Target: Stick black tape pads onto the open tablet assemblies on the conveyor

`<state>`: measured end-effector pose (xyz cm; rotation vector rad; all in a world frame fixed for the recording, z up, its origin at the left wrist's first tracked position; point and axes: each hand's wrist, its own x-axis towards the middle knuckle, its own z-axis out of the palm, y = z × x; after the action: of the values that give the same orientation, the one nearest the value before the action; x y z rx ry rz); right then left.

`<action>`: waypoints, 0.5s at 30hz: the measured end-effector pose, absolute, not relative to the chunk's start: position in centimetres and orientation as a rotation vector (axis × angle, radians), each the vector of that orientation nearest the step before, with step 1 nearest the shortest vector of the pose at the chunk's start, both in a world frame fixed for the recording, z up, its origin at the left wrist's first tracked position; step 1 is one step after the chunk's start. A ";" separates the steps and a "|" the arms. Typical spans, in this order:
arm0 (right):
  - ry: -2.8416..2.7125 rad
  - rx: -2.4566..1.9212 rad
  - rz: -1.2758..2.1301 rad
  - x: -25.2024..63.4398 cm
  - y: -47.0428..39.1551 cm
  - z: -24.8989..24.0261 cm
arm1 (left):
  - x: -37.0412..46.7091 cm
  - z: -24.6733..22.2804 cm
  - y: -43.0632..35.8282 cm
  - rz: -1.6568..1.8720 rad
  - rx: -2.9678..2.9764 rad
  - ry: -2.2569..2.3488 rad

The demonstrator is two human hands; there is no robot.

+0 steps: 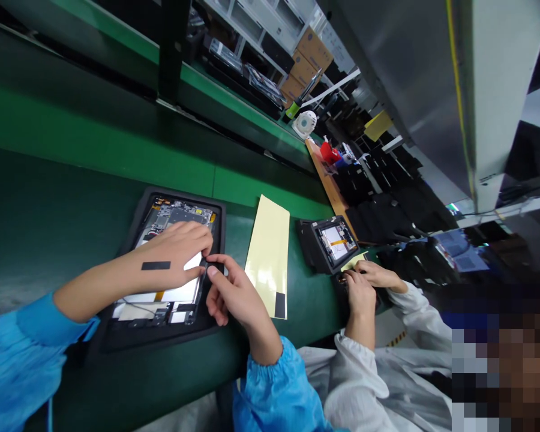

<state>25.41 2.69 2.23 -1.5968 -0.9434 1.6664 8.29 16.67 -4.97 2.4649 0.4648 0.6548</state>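
Note:
An opened tablet (180,303) lies in a black foam tray (153,339), its circuit board and silver battery exposed. My left hand (171,258) rests over it, fingers bent down and thumb near the tablet's right edge. A short black tape strip (156,266) is stuck on the back of that hand. Meeting it at the same edge, my right hand (236,291) has thumb and index finger brought close together, the other fingers curled. Whatever lies between the fingertips is too small to make out. A pale yellow backing sheet (267,258) with a black strip (279,305) lies right of the tray.
On the right, a co-worker's hands (364,285) work beside another opened tablet (335,240) in a black tray. A green shelf ledge (234,102) runs along the back of the green bench. A small white fan (305,123) and cardboard boxes (306,60) stand farther off.

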 end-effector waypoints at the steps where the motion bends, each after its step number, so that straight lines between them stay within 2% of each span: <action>1: -0.949 -1.599 1.673 25.4 2.7 2.2 | 8.4 -5.0 16.6 0.662 2.470 0.466; 15: -0.896 -1.637 1.681 24.8 3.0 2.5 | 8.8 -4.4 19.3 0.548 2.484 0.324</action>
<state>24.84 2.99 2.49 -1.6365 -0.8956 1.6810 8.84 19.30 -4.43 2.4837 0.3242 0.5483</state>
